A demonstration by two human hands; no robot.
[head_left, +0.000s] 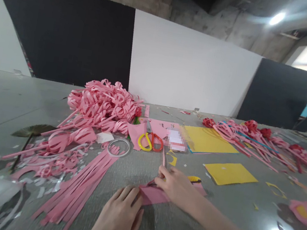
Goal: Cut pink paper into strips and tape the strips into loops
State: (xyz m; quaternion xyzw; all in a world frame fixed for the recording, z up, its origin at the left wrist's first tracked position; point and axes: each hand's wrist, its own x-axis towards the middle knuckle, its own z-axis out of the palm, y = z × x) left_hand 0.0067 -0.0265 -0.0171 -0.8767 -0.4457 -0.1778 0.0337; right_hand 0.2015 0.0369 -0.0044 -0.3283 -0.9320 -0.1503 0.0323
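Note:
My left hand (121, 214) rests palm down on the floor, its fingers slightly bent and apart. Its fingertips touch the left edge of a piece of pink paper (153, 196). Over the same paper, my right hand (172, 184) is closed in a writing grip around a slim pinkish pencil (163, 157), whose upper end points away from me. The pencil's tip is hidden by the fingers. Behind my hands lie scissors (150, 141) with one yellow and one red handle. A roll of clear tape (118, 147) sits on cut pink paper strips (81, 189).
Looped pink paper flowers (105, 102) are heaped at the back left. Yellow paper sheets (230, 174) lie to the right, with a yellow-handled tool (194, 179) by my right wrist. More pink and red paper flowers (249, 136) lie back right. White panels (190, 66) stand behind.

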